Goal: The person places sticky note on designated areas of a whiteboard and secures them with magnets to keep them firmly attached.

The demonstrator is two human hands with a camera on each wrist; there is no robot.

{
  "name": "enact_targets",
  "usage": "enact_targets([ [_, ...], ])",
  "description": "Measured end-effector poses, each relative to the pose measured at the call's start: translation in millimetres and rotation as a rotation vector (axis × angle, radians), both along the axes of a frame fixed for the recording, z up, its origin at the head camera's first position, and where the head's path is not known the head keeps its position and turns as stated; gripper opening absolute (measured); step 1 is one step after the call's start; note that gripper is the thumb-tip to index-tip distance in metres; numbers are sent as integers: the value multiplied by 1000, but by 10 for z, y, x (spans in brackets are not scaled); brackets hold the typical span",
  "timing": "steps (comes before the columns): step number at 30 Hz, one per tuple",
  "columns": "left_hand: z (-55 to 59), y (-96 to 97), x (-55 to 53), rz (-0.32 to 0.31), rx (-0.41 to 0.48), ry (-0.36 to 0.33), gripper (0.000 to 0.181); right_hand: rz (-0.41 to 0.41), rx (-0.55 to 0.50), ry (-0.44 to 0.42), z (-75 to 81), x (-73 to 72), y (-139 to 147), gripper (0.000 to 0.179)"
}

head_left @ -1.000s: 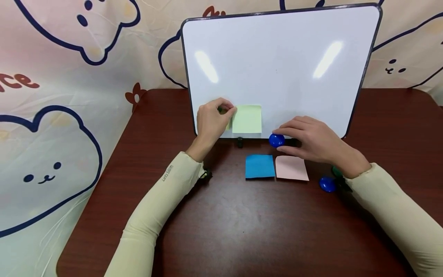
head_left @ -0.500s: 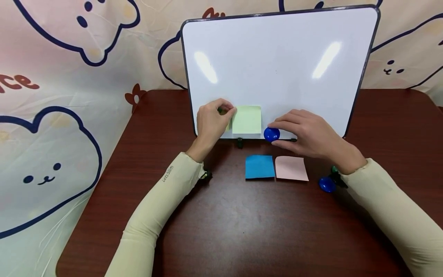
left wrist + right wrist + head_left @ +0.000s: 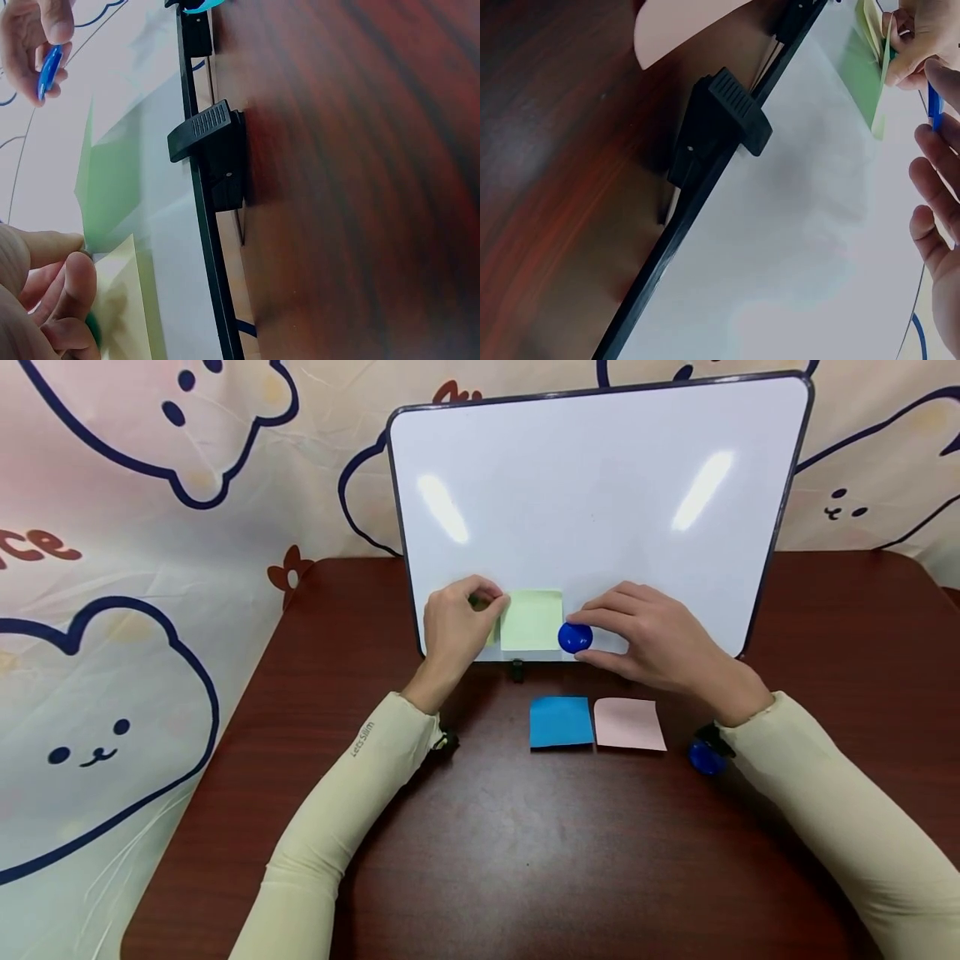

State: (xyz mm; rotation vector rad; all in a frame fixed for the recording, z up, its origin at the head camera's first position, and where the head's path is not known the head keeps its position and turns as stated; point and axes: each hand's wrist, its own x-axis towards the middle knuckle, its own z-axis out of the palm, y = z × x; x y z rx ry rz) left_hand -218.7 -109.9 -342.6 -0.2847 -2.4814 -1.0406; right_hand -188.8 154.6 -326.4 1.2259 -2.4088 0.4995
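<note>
My left hand (image 3: 459, 625) pinches the upper left corner of a pale green sticky note (image 3: 532, 621) at the lower part of the whiteboard (image 3: 585, 510). Partly behind that hand is a yellow sticky note (image 3: 124, 300), with a green round magnet (image 3: 93, 328) mostly hidden by the fingers. Between thumb and fingertips, my right hand (image 3: 651, 635) holds a round blue magnet (image 3: 575, 637) by its edges. In the head view this magnet overlaps the green note's lower right edge; both wrist views show it edge-on, out in front of the board.
A blue sticky note (image 3: 561, 722) and a pink one (image 3: 629, 724) lie side by side on the dark wooden table (image 3: 480, 860). Another blue magnet (image 3: 707, 757) lies by the right wrist. Black clips (image 3: 206, 139) hold the board's bottom edge.
My right hand has moved left and up with the blue magnet, from beside the green note to its edge. The left hand stays at the note's corner.
</note>
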Motion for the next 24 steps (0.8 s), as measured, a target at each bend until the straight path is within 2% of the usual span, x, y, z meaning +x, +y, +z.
enact_targets([
  [13, -9, -9, -2, 8, 4, -5, 16, 10, -18, 56, -30, -73, -96, 49],
  [24, -10, -3, -11, 7, 1, -12, 17, -11, -27, 65, -29, -128, -166, 49],
])
